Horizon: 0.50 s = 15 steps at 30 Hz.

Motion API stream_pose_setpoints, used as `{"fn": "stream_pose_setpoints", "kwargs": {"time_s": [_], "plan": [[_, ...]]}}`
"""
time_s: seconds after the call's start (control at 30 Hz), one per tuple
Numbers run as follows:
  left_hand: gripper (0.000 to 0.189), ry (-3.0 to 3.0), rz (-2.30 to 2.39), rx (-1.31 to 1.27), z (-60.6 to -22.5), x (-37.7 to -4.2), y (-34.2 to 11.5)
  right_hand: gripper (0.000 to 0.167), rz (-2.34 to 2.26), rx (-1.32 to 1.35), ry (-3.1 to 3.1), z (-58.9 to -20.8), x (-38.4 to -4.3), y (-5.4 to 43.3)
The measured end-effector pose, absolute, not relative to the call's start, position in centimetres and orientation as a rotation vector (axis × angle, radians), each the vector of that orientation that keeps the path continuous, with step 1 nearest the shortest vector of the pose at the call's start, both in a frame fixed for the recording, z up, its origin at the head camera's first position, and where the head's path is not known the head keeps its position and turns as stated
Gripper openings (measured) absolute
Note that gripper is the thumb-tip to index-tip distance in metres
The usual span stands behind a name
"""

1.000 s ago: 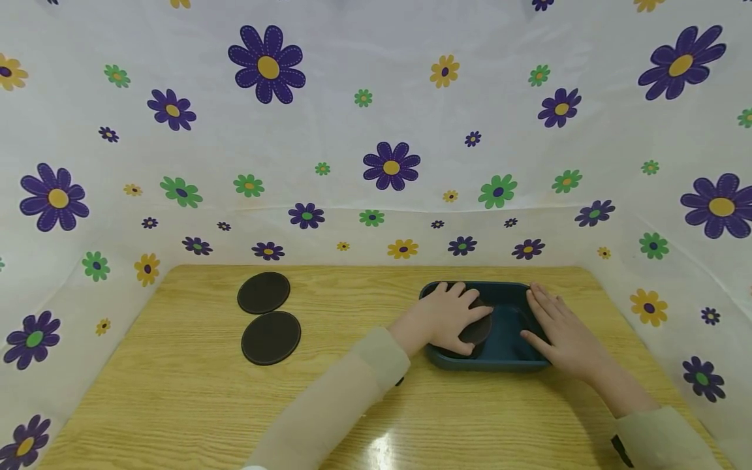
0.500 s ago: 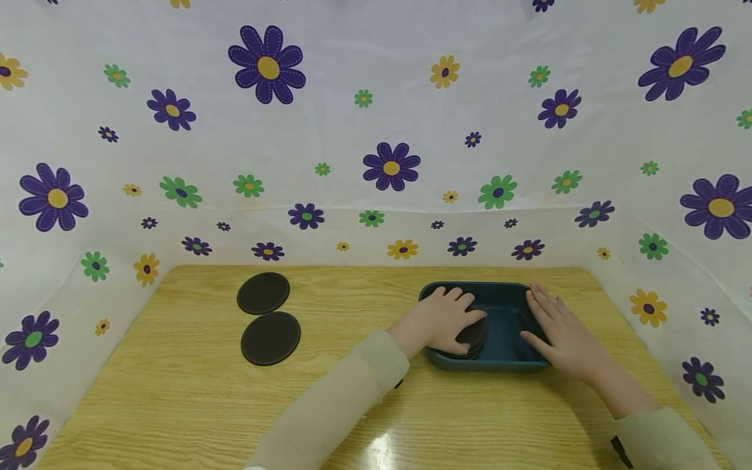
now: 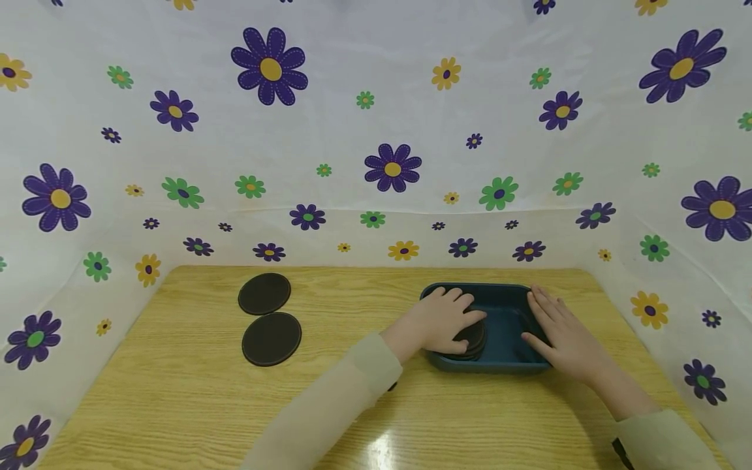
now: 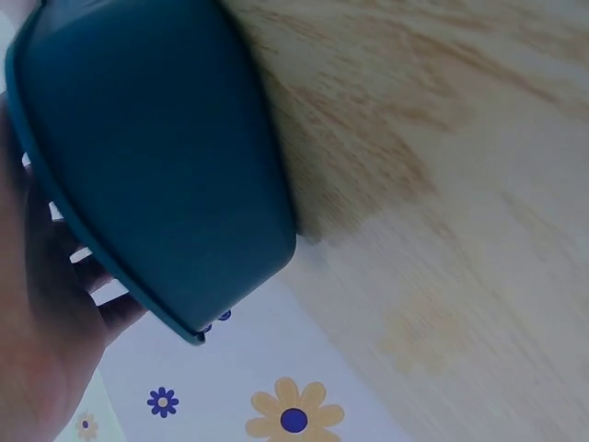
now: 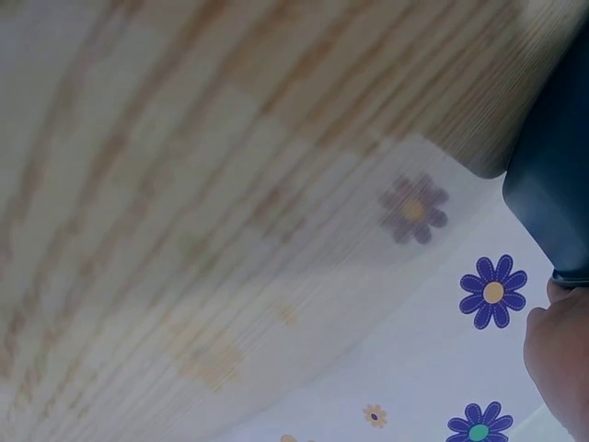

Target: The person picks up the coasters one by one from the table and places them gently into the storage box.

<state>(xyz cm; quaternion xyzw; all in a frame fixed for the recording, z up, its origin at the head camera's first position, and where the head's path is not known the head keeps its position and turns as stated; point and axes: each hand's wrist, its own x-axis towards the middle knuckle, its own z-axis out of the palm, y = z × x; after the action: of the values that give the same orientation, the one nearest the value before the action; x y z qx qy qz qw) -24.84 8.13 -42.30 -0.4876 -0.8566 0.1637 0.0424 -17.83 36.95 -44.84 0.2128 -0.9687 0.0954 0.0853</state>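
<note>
My left hand (image 3: 449, 320) reaches into a dark teal plastic bin (image 3: 508, 367) at its left end. Its fingers spread over a stack of black round coasters (image 3: 476, 333), with the thumb by the stack's front edge; the palm hides most of the stack. My right hand (image 3: 564, 336) rests on the bin's right rim, fingers straight and thumb pointing inside. In the left wrist view the bin's outer wall (image 4: 156, 157) hides the fingertips. Two more coasters lie flat on the left of the table, a far one (image 3: 264, 294) and a nearer one (image 3: 271, 339).
The light wooden table (image 3: 194, 405) runs back to a white flower-printed cloth (image 3: 329, 130), which also hangs along both sides. Inside the bin, bare floor (image 3: 505, 333) shows to the right of the stack.
The coaster under my left hand has come down and left onto the stack. Since then the hand has barely shifted, its sleeve drawing slightly left. My right hand stays put.
</note>
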Motion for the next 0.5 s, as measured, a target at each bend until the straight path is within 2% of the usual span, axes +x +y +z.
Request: {"fn": "stream_pose_setpoints", "kwargs": {"time_s": [0.5], "plan": [[0.064, -2.569, 0.385, -1.491, -41.4, -23.8, 4.0, 0.082, 0.266, 0.635, -2.892, -45.0, -17.9, 37.0]]}}
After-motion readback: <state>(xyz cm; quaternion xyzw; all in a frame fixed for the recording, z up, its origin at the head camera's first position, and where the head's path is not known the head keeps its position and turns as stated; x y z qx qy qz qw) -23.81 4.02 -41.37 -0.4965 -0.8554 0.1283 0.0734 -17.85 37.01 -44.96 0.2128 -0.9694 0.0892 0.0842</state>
